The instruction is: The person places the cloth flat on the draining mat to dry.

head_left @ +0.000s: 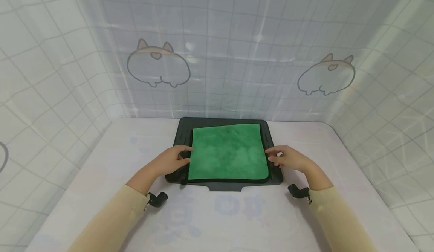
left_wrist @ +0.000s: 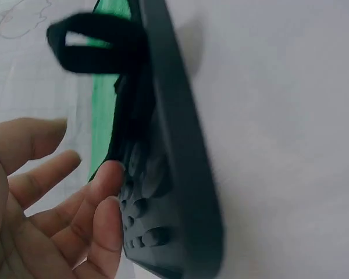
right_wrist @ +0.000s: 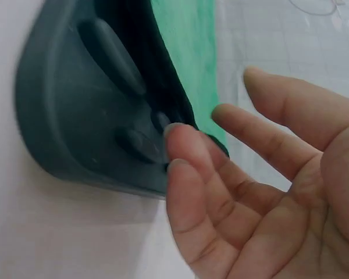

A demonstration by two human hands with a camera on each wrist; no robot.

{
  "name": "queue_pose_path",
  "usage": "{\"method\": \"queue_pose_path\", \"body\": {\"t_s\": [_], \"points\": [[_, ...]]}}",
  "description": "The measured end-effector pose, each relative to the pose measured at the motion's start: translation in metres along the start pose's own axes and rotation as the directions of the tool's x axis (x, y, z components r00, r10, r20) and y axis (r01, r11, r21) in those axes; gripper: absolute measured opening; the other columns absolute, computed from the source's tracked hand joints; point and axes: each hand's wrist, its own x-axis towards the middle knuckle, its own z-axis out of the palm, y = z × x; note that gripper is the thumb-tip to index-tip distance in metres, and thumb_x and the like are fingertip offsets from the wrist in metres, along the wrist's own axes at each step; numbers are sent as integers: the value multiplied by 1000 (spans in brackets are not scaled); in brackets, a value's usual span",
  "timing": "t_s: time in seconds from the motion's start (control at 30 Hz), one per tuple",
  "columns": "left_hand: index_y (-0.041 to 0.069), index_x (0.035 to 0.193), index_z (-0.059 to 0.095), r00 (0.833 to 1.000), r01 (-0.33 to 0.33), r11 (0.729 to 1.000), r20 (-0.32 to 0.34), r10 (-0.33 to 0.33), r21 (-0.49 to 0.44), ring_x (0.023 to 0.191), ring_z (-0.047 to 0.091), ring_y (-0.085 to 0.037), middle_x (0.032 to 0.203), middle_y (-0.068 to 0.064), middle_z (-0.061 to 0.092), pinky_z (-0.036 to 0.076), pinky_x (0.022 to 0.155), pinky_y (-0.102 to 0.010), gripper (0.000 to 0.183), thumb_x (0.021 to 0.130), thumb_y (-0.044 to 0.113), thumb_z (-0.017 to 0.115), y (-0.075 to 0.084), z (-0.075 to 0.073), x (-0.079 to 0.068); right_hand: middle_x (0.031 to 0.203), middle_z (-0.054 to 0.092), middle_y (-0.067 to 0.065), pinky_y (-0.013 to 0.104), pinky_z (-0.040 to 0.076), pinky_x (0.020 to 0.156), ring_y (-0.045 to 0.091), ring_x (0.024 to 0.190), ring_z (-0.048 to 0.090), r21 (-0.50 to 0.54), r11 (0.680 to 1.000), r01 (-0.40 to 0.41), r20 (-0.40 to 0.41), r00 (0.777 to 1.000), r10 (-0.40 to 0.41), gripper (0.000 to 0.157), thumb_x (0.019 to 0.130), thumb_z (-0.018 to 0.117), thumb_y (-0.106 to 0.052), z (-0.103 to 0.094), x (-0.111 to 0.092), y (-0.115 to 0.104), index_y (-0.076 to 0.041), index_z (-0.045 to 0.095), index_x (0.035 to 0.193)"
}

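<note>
A green cloth-like sheet lies over a black layer on a dark plastic board with raised oval bumps. At the left edge of the sheet is my left hand, thumb and fingers spread apart. In the left wrist view its lower fingertips touch or nearly touch the bumpy board. My right hand is at the opposite edge, loosely bent. Two of its fingertips are close to the board in the right wrist view; contact is unclear. Neither hand visibly pinches anything.
A black strap loop sticks out from the near left of the board. The board lies on a pale patterned tablecloth. Behind it rises a white gridded curtain or wall, with similar sides left and right.
</note>
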Motion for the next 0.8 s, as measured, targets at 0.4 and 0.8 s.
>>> {"method": "queue_pose_path", "body": {"t_s": [0.4, 0.8], "points": [[15, 141, 35, 992, 72, 996, -98, -77, -51, 108, 56, -26, 125, -10, 55, 49, 80, -42, 51, 95, 28, 51, -5, -16, 27, 118, 56, 18, 48, 48, 79, 33, 94, 58, 80, 996, 31, -146, 989, -19, 39, 95, 52, -27, -16, 28, -3, -6, 52, 128], [16, 144, 30, 986, 96, 990, -125, -108, -100, 114, 51, -31, 129, -12, 50, 45, 86, -47, 52, 96, 29, 48, -8, -23, 50, 126, 50, 16, 50, 46, 84, 34, 103, 56, 155, 988, 23, -212, 977, 11, 38, 96, 50, -22, -23, 54, -12, -5, 49, 131]]}}
